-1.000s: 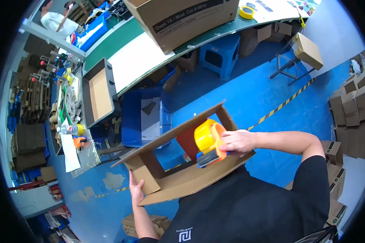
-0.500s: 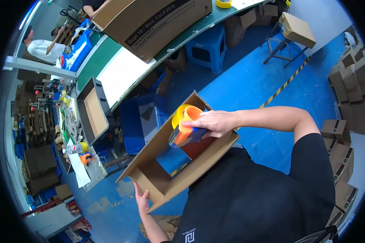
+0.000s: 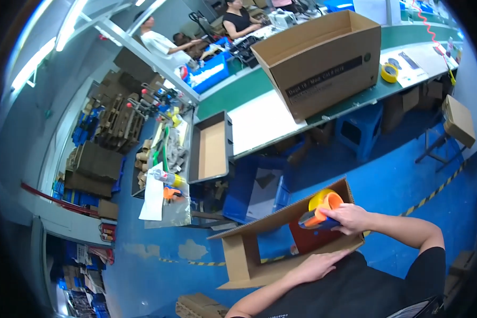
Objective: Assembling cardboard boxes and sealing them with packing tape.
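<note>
While right hand (image 3: 350, 217) clutches tape dispenser (image 3: 332, 200), left hand (image 3: 315, 267) flat on open carton (image 3: 265, 273), large box (image 3: 328, 79) on counter (image 3: 233, 87), stool (image 3: 359, 130) beneath

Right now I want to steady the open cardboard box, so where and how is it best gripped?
Take the cardboard box by its left end wall, probably, coming from the left with the left hand. That wall spans the two long sides, so it should resist squeezing; the right hand and tape dispenser are near the other end.

Two wearer's hands (image 3: 317, 266) (image 3: 351, 217) (one held tape dispenser (image 3: 320, 213))
</note>
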Demonstrator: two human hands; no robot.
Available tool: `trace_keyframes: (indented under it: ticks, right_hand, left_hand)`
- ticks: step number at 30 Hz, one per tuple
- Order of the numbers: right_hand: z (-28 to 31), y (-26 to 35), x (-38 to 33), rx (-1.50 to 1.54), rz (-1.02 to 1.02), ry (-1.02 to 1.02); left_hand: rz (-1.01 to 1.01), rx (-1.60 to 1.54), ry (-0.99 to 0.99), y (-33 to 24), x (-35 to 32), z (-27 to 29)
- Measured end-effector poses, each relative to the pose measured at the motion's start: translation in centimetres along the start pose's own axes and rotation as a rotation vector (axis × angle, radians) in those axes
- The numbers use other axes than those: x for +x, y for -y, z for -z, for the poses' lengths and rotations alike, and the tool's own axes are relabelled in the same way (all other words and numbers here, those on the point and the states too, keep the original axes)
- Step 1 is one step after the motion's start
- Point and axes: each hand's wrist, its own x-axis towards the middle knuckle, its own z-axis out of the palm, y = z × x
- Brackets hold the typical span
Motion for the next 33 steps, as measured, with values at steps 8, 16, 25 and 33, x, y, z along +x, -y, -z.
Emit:
trace_keyframes:
  ticks: [8,16,25,33]
  right_hand:
    - [-1.2,2.1,1.3,-0.005,0.102,0.173]
    - [-7.2,-0.5,3.8,0.222,0.204,0.041]
    - [-12.1,-3.3,4.3,0.426,0.200,0.042]
    - [-12.1,-3.8,4.0,0.434,0.227,-0.077]
  left_hand:
    - [0.109,0.003,0.122,-1.8,2.1,0.3]
    - [0.489,-0.516,-0.898,2.3,-18.7,5.2]
    - [0.651,-0.993,-1.029,7.4,-35.4,-5.1]
    - [0.316,-1.542,-1.224,10.1,-34.0,-7.7]
